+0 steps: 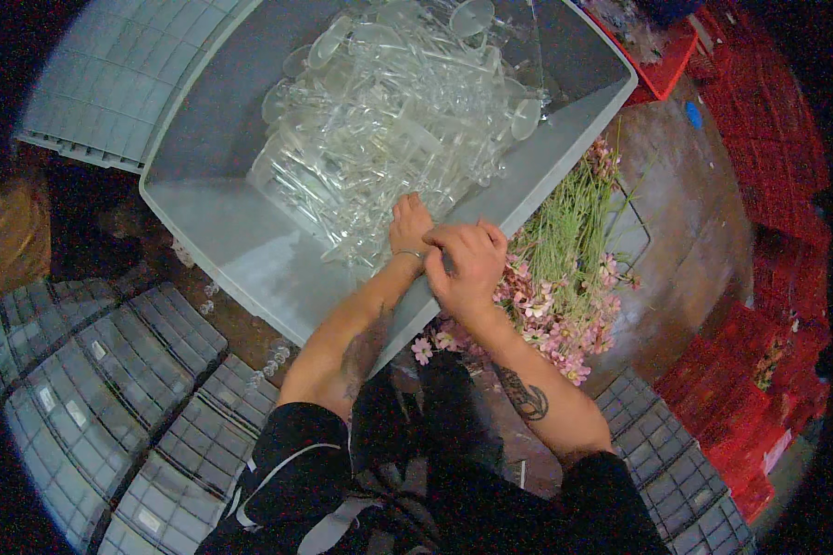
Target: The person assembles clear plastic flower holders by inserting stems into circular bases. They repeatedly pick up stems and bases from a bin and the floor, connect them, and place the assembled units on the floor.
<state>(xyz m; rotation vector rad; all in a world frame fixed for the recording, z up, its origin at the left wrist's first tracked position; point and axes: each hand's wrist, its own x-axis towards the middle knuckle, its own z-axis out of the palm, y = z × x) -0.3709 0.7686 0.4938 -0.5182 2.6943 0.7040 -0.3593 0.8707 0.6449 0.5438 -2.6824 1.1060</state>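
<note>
L hand [411, 225] reaches into the gray bin [222, 227], fingers at the near side of the clear plastic pcs [379, 120]; can't tell if it's grasping any. R hand [472, 262] is just beside it, above the bin's near edge, fingers bent; can't tell if it grips anything. Pcs are heaped in the bin, mostly beyond both hands. Pink flowers [551, 319] w/ green stems [565, 217] lie outside the bin, R of R hand.
</note>
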